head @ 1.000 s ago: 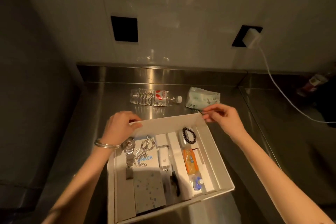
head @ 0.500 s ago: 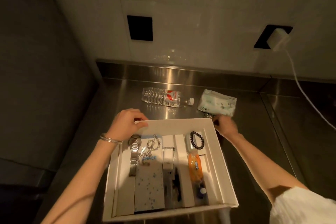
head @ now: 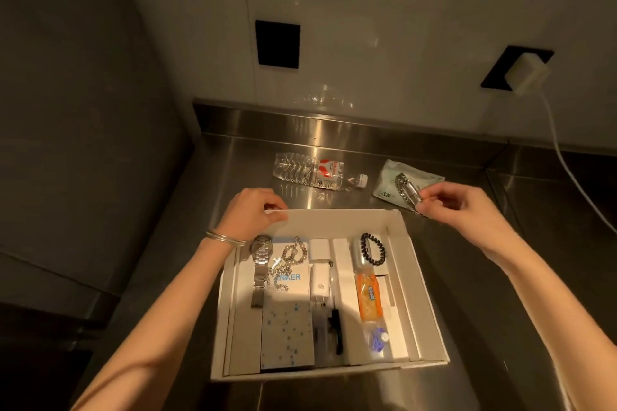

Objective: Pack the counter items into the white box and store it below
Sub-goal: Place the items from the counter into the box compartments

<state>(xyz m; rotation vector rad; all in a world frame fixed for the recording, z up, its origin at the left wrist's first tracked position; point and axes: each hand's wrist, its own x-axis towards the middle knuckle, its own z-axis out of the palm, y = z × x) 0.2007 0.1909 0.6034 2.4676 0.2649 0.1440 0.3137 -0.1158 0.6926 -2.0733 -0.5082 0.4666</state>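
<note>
Two bare hands are at work over a shiny metal surface (head: 233, 170). The white box (head: 424, 304) sits open on it, close to the person. The left hand (head: 255, 215) holds the far left corner of the box, with its fingers (head: 278, 210) curled over the rim. The right hand (head: 467, 210) is up just past the far right corner of the box. Its fingers (head: 430, 202) pinch a silver chain bracelet (head: 407, 193), which hangs above the surface.

Inside the box lie a silver watch (head: 260, 264), a bead chain (head: 287, 260), a white charger (head: 320, 280), a black bead bracelet (head: 372, 248) and an orange snack pack (head: 369, 297).

Behind the box, a clear water bottle (head: 317, 172) lies on its side. A pale green tissue pack (head: 390, 183) lies near it, to the right.
</note>
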